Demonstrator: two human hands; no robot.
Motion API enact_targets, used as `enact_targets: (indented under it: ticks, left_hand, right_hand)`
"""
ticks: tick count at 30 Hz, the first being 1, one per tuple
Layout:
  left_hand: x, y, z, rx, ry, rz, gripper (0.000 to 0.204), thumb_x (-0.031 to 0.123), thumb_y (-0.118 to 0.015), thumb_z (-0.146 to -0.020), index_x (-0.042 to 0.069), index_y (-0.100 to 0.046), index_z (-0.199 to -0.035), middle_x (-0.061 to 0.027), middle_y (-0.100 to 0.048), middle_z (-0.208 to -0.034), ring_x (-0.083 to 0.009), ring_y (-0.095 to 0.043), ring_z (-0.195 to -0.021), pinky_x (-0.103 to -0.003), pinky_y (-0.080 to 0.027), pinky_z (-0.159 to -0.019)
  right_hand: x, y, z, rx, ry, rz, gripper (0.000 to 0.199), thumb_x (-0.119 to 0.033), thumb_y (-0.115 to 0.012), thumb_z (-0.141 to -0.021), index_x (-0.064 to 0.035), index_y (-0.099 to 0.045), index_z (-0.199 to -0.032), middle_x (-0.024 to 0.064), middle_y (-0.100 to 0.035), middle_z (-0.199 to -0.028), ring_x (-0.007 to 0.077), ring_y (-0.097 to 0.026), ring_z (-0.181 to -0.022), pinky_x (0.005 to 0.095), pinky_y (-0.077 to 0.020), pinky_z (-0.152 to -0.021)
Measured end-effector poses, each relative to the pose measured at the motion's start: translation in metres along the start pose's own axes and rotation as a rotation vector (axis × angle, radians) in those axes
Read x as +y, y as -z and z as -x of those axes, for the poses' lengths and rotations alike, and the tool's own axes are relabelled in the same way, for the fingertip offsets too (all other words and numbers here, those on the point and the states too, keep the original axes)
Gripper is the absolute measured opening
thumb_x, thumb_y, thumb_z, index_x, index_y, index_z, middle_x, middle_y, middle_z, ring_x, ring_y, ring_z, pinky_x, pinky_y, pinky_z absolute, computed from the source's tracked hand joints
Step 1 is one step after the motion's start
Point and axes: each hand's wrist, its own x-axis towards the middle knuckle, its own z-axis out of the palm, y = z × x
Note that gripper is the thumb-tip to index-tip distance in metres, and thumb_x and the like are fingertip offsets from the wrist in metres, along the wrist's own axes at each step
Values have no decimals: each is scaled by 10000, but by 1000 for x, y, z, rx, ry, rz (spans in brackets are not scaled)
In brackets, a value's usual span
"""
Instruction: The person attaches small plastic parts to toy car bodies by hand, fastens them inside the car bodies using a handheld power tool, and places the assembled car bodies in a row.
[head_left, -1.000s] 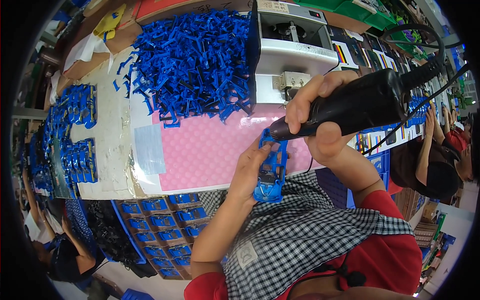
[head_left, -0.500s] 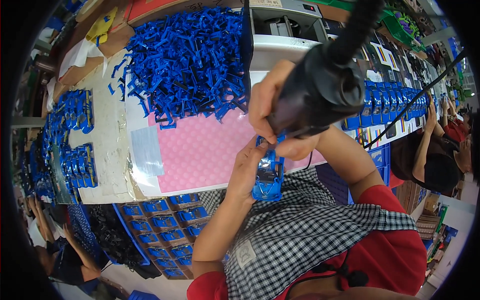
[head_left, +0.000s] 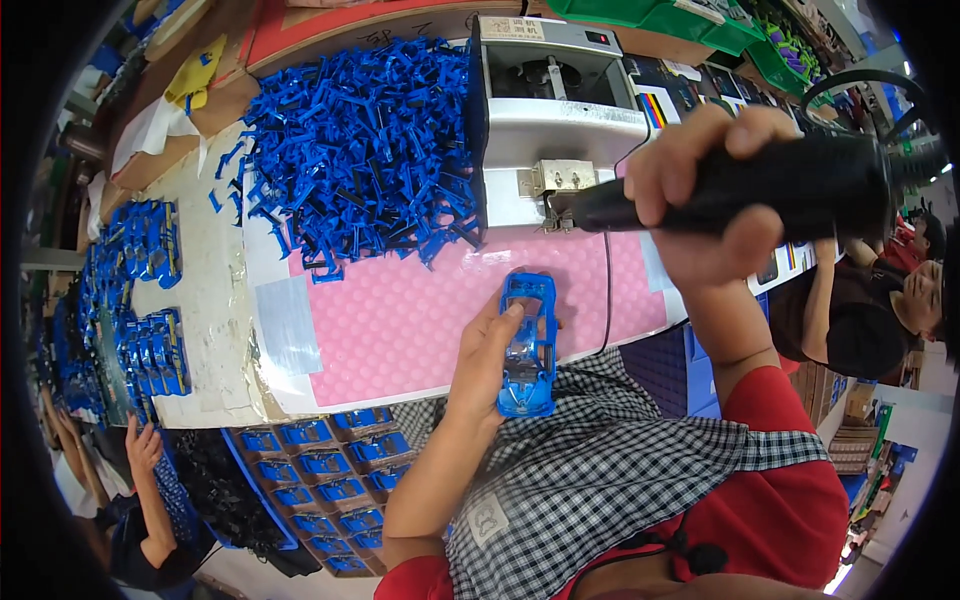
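My left hand (head_left: pixel 480 350) is closed around a blue toy car body (head_left: pixel 528 375), with the thumb on its upper side. The car is held over the near edge of a pink bumpy mat (head_left: pixel 420 320). My right hand (head_left: pixel 712 262) grips a black electric screwdriver (head_left: pixel 800 185), lying nearly level. Its narrow end points left, at the small metal outlet (head_left: pixel 562 180) on the front of a grey screw feeder (head_left: pixel 565 118). Whether the bit touches the outlet, or carries a screw, is too small to make out.
A heap of small blue plastic parts (head_left: pixel 365 150) lies left of the feeder. Finished-looking blue car bodies (head_left: pixel 160 350) stand in rows farther left. Below the table edge, a divided tray (head_left: pixel 350 443) holds more cars. A black cord (head_left: pixel 608 290) crosses the mat. Co-workers sit on both sides.
My right hand has lifted the screwdriver off the car and swung it right, its tip now at the feeder outlet. My left hand keeps the car, slightly lower.
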Motion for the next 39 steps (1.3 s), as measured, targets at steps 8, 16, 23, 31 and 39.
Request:
enact_targets:
  ticks: [8,16,23,31,39]
  left_hand:
    - [4,-4,1,48,-15,10,353,231,-476,-919,40,-481,-1215,-95,-616,-947,-127,-617,-762,-243,-526,-597]
    - [5,-6,1,58,-6,-1,337,237,-471,-920,55,-489,-1202,-94,-625,-883,-118,-605,-680,-238,-510,-566]
    - [2,-4,2,66,-8,27,343,234,-473,-918,51,-483,-1208,-96,-626,-888,-116,-604,-672,-239,-514,-570]
    - [2,-4,0,57,-2,32,346,220,-466,-920,49,-475,-1220,-98,-629,-888,-122,-616,-695,-244,-523,-582]
    - [3,-7,1,81,2,35,339,215,-468,-920,47,-478,-1214,-100,-625,-910,-121,-613,-702,-243,-520,-589]
  right_hand:
    - [5,-8,7,6,-98,-3,544,-580,-549,-805,-117,-370,-1029,53,-458,-694,136,-473,-494,286,-439,-542]
    - [10,-13,38,-163,-189,-99,657,-547,-687,-707,-113,-295,-1007,70,-479,-738,148,-527,-561,275,-473,-555]
    - [15,-13,42,-178,-193,-106,610,-493,-692,-738,-110,-302,-1008,77,-487,-768,145,-533,-583,269,-478,-567]
    - [19,-9,47,-121,-229,-107,596,-495,-681,-746,-117,-307,-1013,70,-489,-771,142,-540,-586,267,-473,-580]
    - [20,-7,45,-171,-166,-136,586,-496,-672,-753,-120,-307,-1016,66,-489,-767,141,-544,-585,263,-470,-555]
